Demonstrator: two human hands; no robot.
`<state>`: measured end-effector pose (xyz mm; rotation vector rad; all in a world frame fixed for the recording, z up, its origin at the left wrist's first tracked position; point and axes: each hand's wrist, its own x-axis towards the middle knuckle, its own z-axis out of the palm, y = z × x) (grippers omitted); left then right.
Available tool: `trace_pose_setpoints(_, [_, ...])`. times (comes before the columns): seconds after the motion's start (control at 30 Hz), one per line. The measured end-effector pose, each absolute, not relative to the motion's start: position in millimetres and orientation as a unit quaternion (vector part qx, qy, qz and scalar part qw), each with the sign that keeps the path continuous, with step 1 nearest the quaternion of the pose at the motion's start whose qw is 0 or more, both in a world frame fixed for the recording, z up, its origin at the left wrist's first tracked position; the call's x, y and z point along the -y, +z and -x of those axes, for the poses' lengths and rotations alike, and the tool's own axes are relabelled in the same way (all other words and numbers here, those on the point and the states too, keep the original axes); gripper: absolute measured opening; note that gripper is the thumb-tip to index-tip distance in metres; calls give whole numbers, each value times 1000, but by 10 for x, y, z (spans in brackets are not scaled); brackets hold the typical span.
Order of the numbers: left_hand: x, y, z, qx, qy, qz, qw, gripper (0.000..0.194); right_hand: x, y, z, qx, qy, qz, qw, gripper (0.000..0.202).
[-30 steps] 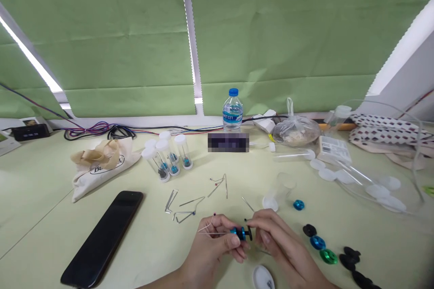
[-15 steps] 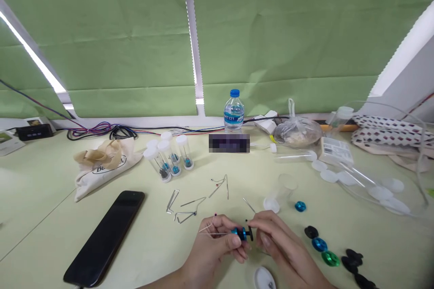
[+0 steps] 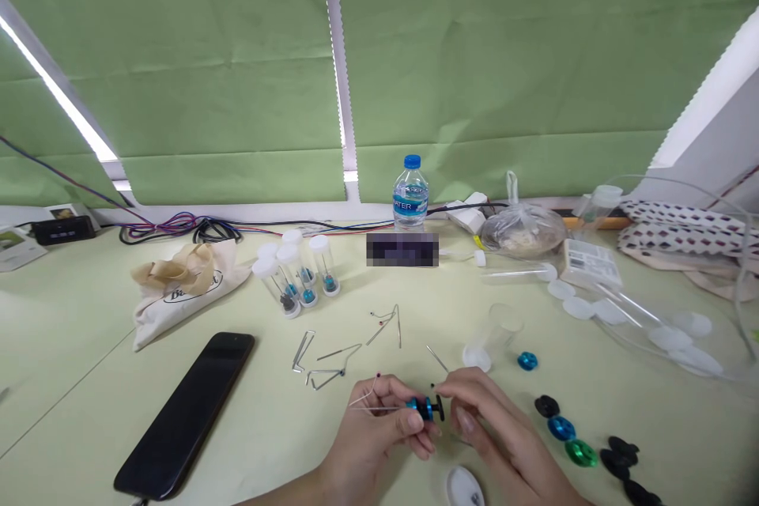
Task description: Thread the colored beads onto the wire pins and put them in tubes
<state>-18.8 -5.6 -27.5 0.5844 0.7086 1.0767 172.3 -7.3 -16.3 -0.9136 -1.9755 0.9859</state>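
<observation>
My left hand [image 3: 379,431] pinches a small blue and black spool-like part [image 3: 422,409], with a thin metal rod running out of it to the left. A bent wire with a dark red tip [image 3: 378,375] rises by the left fingers. My right hand [image 3: 495,431] is at the black disc end of the part, fingers curled and bent together; its grip there is partly hidden. Below the hands lies a small white cap [image 3: 464,486] with tiny pieces in it. Bent metal rods [image 3: 325,371] are spread beyond my left hand.
A black phone [image 3: 186,415] and a cloth bag [image 3: 183,288] lie left. Capped tubes [image 3: 296,273] and a water bottle [image 3: 410,194] stand farther back. Blue, green and black discs [image 3: 581,453] are at right, below clear tubes and white caps [image 3: 608,311].
The view has shifted very slightly. Both hands keep nearly the same pose around the blue and black part.
</observation>
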Motion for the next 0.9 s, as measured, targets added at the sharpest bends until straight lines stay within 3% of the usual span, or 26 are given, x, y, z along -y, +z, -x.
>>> trace_pose_setpoints(0.9, [64,-254,195,-332,491,-271,759,29,77,-144,-1731,781,358,364,360,31])
